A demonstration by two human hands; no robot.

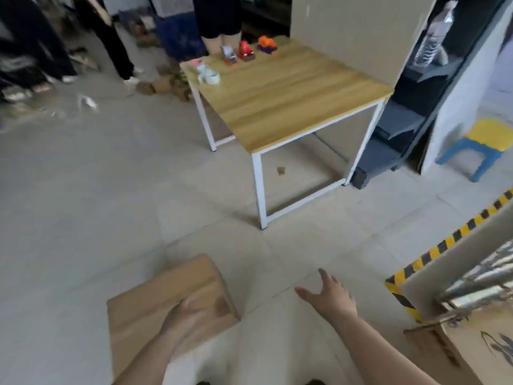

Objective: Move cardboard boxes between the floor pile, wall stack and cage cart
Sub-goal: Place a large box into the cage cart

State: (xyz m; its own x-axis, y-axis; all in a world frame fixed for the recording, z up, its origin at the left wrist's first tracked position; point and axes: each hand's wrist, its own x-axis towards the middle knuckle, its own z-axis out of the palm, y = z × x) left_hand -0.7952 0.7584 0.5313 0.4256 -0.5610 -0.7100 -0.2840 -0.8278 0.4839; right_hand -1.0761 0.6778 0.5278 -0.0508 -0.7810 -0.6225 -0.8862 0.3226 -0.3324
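The cardboard box (169, 307) sits low at seven o'clock, its long axis running toward one o'clock. The left hand (186, 315) grips its near corner; the right hand (331, 297), fingers spread and empty, hovers at three o'clock from it.

Pale tiled floor (111, 190), wood-topped white-framed table (291, 95), blue stool (477, 154) with yellow seat.
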